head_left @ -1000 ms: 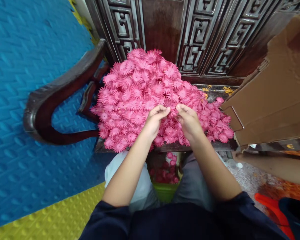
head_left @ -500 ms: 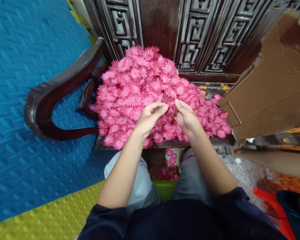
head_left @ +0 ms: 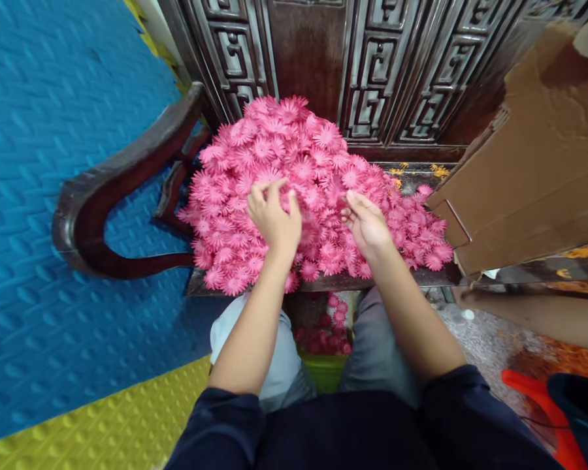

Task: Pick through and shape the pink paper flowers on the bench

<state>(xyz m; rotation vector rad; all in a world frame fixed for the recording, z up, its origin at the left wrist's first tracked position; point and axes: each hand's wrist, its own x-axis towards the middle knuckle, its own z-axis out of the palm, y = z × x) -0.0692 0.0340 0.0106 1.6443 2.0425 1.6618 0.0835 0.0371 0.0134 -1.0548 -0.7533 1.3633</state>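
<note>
Left hand (head_left: 277, 219) swings away, spread open over the pink flowers (head_left: 308, 170)!
Right hand (head_left: 368, 225) curls, any grip impossible to tell; a light fingertip pinch should crush least.

Brown cardboard (head_left: 539, 176) stands before a carved dark panel (head_left: 308, 62); at left, a curved wooden armrest (head_left: 71, 219) shows against blue matting (head_left: 22, 307), beside yellow matting (head_left: 102, 411).

The far carved panel (head_left: 308, 65) looks like glossy, lacquered wood, and the curved armrest (head_left: 122, 164) at left like smooth, polished wood, while the piled flowers (head_left: 262, 150) appear matt, their material unclear. Creased, matt cardboard (head_left: 543, 170) stands at right, opposite embossed, rubbery matting (head_left: 73, 111) with a faint sheen at left; the near shirt (head_left: 343, 431) is matt cloth.
</note>
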